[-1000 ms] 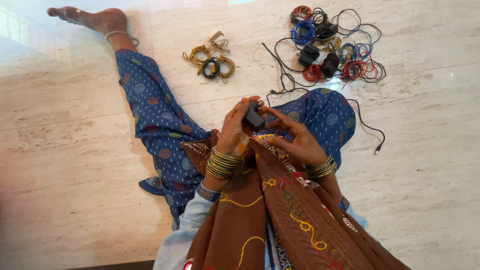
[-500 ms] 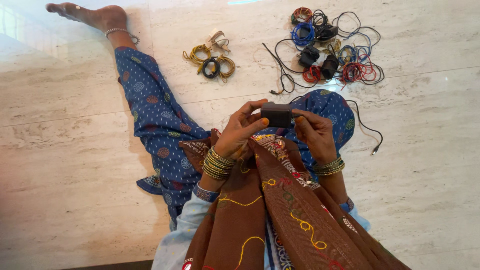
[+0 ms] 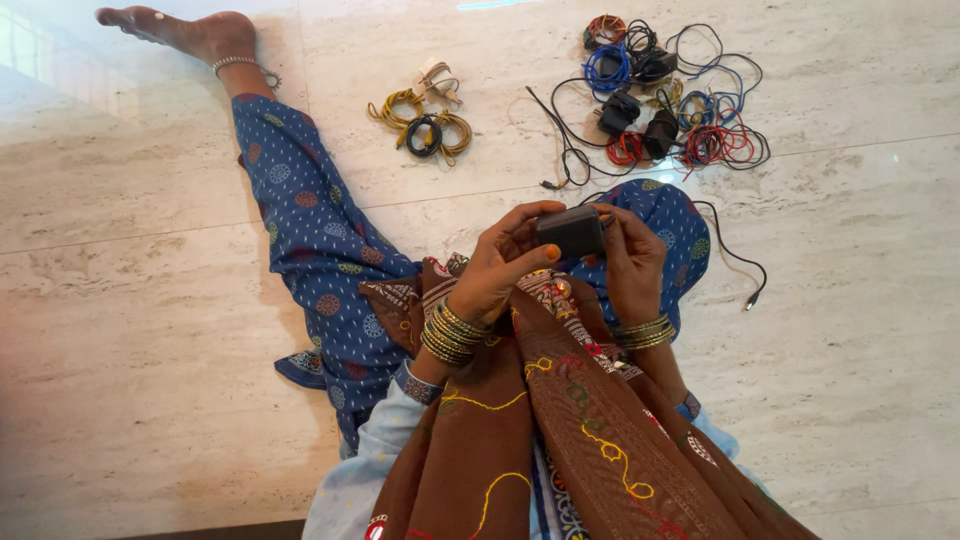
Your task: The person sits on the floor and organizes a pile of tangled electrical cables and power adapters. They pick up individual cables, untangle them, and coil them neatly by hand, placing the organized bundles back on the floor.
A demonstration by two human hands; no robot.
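Observation:
I sit on a marble floor and hold a small black power adapter (image 3: 570,231) in front of me with both hands. My left hand (image 3: 505,265) grips its left end with thumb below and fingers on top. My right hand (image 3: 632,258) clasps its right end. A thin black cable (image 3: 735,258) trails from near the adapter over my blue-clad knee to a plug on the floor at the right. Both wrists carry stacks of gold and green bangles.
A tangled heap of red, blue and black wires with black adapters (image 3: 665,100) lies on the floor ahead at the right. A smaller bundle of yellow and black coiled cords (image 3: 425,118) lies ahead at centre. My left leg (image 3: 300,215) stretches out to the upper left.
The adapter has turned from upright in my left hand to lying sideways between both hands, and shifted slightly right. My right hand moved up and closed on its right end.

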